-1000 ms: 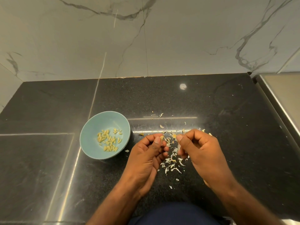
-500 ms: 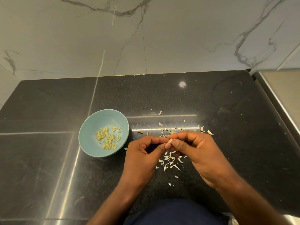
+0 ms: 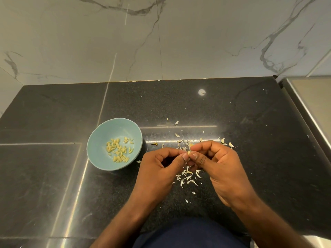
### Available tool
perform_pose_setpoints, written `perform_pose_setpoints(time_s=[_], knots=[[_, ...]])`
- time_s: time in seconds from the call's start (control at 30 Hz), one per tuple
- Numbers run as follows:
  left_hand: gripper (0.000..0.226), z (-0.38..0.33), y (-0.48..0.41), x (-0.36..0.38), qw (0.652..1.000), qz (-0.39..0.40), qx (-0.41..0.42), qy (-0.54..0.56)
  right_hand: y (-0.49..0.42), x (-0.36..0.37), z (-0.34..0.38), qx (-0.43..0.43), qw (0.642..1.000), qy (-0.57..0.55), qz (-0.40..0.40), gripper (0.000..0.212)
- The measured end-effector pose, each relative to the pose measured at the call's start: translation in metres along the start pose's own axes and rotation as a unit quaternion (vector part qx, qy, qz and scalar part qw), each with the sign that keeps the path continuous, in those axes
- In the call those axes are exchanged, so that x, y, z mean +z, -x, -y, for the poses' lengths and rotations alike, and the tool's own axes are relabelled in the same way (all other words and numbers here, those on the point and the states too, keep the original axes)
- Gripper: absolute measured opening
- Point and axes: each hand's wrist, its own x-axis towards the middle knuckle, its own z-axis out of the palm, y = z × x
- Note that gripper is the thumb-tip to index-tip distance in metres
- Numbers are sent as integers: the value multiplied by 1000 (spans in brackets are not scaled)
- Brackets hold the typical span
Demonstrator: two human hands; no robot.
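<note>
Both my hands meet at the centre of the frame, low over the counter [image 3: 53,176]. My left hand [image 3: 161,169] and right hand [image 3: 220,167] are curled, thumb tips nearly touching, and together they pinch one small pale seed [image 3: 189,152] between thumbs and forefingers. Only a sliver of the seed shows between the fingertips; I cannot tell whether its husk is on or off. The other fingers of each hand are folded in toward the palm. Left of centre, just beside my left hand but apart from it, a light blue bowl [image 3: 107,129] stands upright on the dark counter, with a loose cluster of yellowish kernels [image 3: 119,151] lying in its bottom. Pale husk scraps [image 3: 188,178] are scattered on the counter under and between my hands, with more strewn above my knuckles toward mid-frame. A grey veined wall [image 3: 197,42] fills the upper half. A steel surface [image 3: 315,108] runs along the right edge. Dark blue cloth [image 3: 188,233] shows at bottom centre.
</note>
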Motion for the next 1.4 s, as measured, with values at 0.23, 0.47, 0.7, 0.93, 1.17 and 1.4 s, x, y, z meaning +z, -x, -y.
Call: perform_pose_setpoints(time_s=[0.23, 0.47, 0.7, 0.93, 1.17, 1.4], knots=[[9, 1, 0, 0, 1000, -20, -20, 8, 2, -3, -1, -15, 997, 69, 24, 22], [8, 2, 2, 2, 999, -26, -1, -32, 2, -2, -1, -12, 998, 60, 11, 24], [10, -1, 0, 0, 1000, -9, -7, -19, 4, -2, 2, -18, 998, 61, 14, 20], [7, -1, 0, -3, 1000, 11, -1, -29, 4, -1, 7, -16, 998, 60, 14, 19], [8, 2, -1, -4, 998, 6, 10, -57, 5, 1, 7, -16, 999, 46, 1, 20], [10, -2, -3, -10, 998, 50, 15, -42, 5, -1, 10, -10, 999, 37, 9, 21]])
